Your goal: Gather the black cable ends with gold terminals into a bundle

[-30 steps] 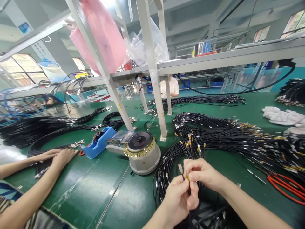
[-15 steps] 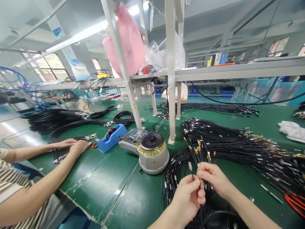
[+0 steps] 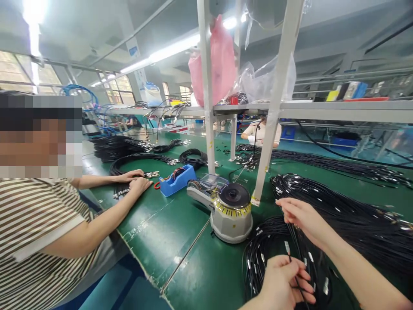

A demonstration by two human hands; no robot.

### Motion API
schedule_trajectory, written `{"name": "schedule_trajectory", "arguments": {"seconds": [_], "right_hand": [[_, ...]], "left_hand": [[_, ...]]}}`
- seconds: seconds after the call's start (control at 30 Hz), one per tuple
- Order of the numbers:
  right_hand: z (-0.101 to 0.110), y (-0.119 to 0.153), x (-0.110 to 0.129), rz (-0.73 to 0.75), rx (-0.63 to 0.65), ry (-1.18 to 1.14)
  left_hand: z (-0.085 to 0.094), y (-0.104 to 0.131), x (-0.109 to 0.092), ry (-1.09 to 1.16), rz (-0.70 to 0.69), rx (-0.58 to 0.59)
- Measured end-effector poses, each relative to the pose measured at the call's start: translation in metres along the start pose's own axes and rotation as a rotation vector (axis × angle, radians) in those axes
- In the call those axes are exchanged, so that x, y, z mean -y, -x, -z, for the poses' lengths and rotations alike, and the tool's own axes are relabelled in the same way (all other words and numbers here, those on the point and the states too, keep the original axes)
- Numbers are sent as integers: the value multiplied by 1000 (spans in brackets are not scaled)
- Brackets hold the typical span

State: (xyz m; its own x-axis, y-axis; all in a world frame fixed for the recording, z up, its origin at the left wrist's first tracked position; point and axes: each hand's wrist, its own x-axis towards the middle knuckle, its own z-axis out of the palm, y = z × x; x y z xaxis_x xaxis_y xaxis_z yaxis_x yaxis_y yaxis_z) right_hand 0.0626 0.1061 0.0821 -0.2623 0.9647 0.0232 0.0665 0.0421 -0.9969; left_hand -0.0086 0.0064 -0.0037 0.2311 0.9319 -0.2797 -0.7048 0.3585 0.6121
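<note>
Left hand: the left hand (image 3: pixel 284 282), near and low in the view, is curled and pinches one thin black cable with a small metal end (image 3: pixel 288 251) between thumb and fingers.
Right hand: the right hand (image 3: pixel 301 215) is spread loosely with fingers reaching left, resting on the big heap of coiled black cables with silver and yellow tips (image 3: pixel 348 215); whether it grips a strand cannot be told.
Cable: it rises from the left fist, above a smaller coil.
Nearby: the grey round tape dispenser with a black disc (image 3: pixel 231 211) stands just left of the hands; a blue plastic tape holder (image 3: pixel 177 180) lies farther left.
Neighbour: a co-worker's hands (image 3: pixel 135 181) in a striped shirt press on other cables at far left.
Risk: the pinched strand could snag in the coil and drag neighbours into a tangle.
Hidden: the left palm and lower cable run are cut off by the frame's bottom edge.
</note>
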Motion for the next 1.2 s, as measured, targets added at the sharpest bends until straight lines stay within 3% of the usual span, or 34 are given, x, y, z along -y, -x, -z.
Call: {"name": "schedule_trajectory", "arguments": {"seconds": [0.17,0.37,0.53,0.63,0.73,0.9,1.03,1.2], "right_hand": [[-42,-37,-1,-67,56,88],[-52,-53,-8,-111,136,87],[-59,-50,5,-28,65,95],[-51,-31,20,71,-15,88],[-29,4,26,119,-39,100],[4,65,-7,14,-46,174],[7,85,-37,-3,-78,97],[-2,88,-43,31,-79,45]], "left_hand": [[0,-4,-5,88,39,-56],[3,-1,-6,69,31,-39],[3,5,-11,10,-28,-45],[1,9,-19,-34,-83,-90],[-2,12,-24,-67,-111,-83],[-3,18,-21,-46,-104,-15],[-3,20,-20,-65,-161,61],[-4,21,-21,-176,-251,90]]}}
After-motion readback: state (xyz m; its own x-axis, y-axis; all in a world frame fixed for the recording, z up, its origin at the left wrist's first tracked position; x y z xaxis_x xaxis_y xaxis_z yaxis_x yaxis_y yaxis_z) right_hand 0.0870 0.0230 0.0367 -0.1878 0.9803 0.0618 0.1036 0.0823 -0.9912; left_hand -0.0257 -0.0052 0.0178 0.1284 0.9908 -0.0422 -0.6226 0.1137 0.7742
